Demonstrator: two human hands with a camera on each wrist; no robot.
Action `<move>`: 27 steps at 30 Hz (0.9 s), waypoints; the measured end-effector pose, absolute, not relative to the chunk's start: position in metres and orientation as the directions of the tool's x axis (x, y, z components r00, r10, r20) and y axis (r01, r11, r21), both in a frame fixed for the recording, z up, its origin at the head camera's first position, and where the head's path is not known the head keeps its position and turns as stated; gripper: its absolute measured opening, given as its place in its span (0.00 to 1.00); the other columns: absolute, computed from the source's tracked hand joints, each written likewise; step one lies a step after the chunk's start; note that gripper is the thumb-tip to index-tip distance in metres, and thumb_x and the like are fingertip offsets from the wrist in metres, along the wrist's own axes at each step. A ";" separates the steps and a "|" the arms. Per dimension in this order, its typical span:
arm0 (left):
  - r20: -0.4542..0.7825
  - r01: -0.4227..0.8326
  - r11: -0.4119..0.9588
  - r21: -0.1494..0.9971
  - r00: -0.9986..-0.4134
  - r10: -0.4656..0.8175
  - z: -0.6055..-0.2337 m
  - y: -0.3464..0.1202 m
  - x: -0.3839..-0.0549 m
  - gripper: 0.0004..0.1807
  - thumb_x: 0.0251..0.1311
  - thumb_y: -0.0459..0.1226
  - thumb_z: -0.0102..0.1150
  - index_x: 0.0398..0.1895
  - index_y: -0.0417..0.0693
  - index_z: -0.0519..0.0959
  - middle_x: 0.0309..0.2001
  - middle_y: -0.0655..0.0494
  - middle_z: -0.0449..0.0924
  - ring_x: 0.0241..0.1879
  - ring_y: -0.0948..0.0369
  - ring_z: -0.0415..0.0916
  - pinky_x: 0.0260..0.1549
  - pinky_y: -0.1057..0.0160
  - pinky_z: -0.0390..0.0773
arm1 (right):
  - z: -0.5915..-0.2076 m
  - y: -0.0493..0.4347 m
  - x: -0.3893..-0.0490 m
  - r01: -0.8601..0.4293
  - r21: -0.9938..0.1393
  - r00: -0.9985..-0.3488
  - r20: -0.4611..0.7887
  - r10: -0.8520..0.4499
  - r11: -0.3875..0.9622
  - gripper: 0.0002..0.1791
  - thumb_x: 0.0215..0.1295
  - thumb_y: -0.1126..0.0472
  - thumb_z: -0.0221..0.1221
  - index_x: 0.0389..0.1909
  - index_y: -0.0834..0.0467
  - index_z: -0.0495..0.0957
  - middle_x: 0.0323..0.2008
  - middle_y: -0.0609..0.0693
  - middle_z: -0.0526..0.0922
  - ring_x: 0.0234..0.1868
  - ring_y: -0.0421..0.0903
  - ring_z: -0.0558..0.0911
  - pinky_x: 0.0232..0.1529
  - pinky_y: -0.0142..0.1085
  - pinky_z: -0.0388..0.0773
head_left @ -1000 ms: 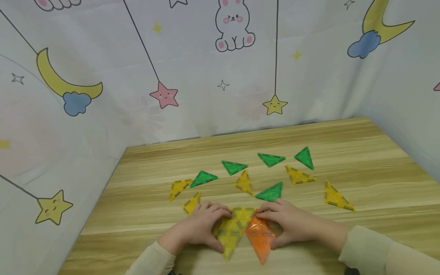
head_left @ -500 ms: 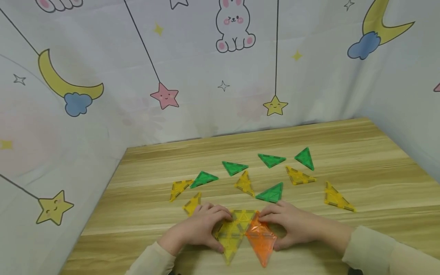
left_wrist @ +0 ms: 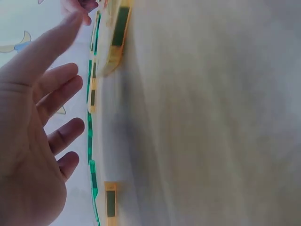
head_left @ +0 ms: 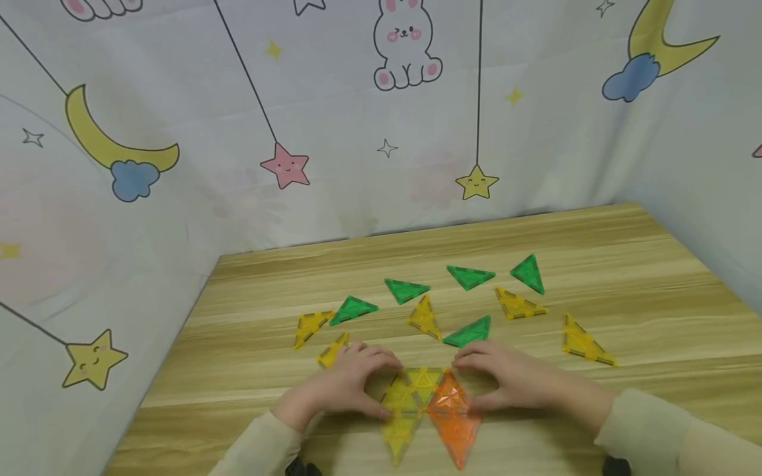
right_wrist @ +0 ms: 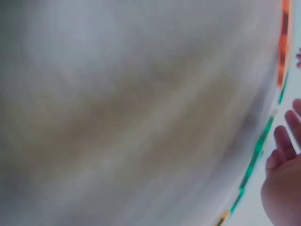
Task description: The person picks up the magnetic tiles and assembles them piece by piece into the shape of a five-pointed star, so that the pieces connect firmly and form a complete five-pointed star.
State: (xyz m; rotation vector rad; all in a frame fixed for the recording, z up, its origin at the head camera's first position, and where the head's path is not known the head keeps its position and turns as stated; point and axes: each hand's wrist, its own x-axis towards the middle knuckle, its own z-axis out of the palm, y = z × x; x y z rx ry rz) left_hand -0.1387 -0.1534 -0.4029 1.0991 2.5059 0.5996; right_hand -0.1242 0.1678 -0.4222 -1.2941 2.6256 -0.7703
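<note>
In the head view, yellow translucent magnetic tiles (head_left: 411, 400) lie joined in a group on the wooden table, with an orange diamond (head_left: 454, 423) of two triangular tiles against their right side. My left hand (head_left: 348, 382) is at the group's left edge, thumb overlapping a yellow tile. In the left wrist view its fingers (left_wrist: 66, 134) are loosely bent, standing away from the tiles. On the other side, my right hand (head_left: 512, 380) has its thumb over the orange diamond's edge and its index finger off the top corner. Neither hand grips a tile.
Beyond the hands, several loose green triangles (head_left: 470, 276) and yellow triangles (head_left: 519, 304) are scattered over the table (head_left: 286, 274). One green triangle (head_left: 469, 332) is close to my right fingers, and a yellow one (head_left: 332, 350) close to my left. A printed cloth (head_left: 339, 99) hangs behind.
The joined yellow and orange tiles have slid slightly toward me. Both hands have loosened from the tile edges, and the fingers have come up and away a little.
</note>
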 end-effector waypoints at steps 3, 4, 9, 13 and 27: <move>-0.092 0.589 0.614 0.525 -0.678 0.729 -0.402 -0.155 -0.147 0.36 0.47 0.52 0.70 0.60 0.55 0.71 0.61 0.57 0.67 0.58 0.52 0.59 0.53 0.41 0.55 | -0.419 0.171 -0.133 -0.655 -0.509 -0.688 0.098 -0.719 0.558 0.30 0.60 0.42 0.60 0.57 0.57 0.74 0.55 0.47 0.70 0.55 0.49 0.70 0.53 0.47 0.69; -0.079 0.586 0.616 0.526 -0.688 0.722 -0.402 -0.155 -0.149 0.36 0.48 0.51 0.69 0.61 0.54 0.70 0.62 0.55 0.67 0.59 0.50 0.58 0.53 0.40 0.54 | -0.419 0.172 -0.136 -0.641 -0.511 -0.703 0.090 -0.706 0.573 0.30 0.59 0.43 0.61 0.57 0.58 0.74 0.55 0.48 0.70 0.55 0.49 0.69 0.53 0.47 0.69; -0.026 0.571 0.647 0.506 -0.740 0.673 -0.402 -0.150 -0.164 0.35 0.52 0.49 0.67 0.64 0.52 0.68 0.62 0.54 0.68 0.60 0.48 0.59 0.55 0.40 0.54 | -0.418 0.179 -0.148 -0.583 -0.490 -0.775 0.096 -0.625 0.648 0.28 0.58 0.47 0.63 0.55 0.59 0.75 0.52 0.53 0.71 0.53 0.53 0.70 0.51 0.49 0.70; -0.017 0.535 0.673 0.511 -0.777 0.630 -0.400 -0.144 -0.173 0.34 0.55 0.48 0.65 0.64 0.52 0.67 0.62 0.54 0.68 0.59 0.48 0.60 0.53 0.42 0.56 | -0.420 0.185 -0.156 -0.572 -0.445 -0.808 0.159 -0.568 0.689 0.25 0.57 0.50 0.65 0.52 0.59 0.77 0.48 0.53 0.74 0.48 0.52 0.73 0.47 0.48 0.71; -0.054 0.488 0.727 0.483 -0.812 0.581 -0.407 -0.107 -0.195 0.29 0.61 0.51 0.58 0.64 0.54 0.68 0.63 0.57 0.66 0.61 0.49 0.58 0.56 0.41 0.53 | -0.425 0.183 -0.168 -0.486 -0.399 -0.869 0.126 -0.479 0.777 0.28 0.53 0.48 0.67 0.49 0.62 0.76 0.45 0.56 0.74 0.47 0.53 0.74 0.48 0.48 0.72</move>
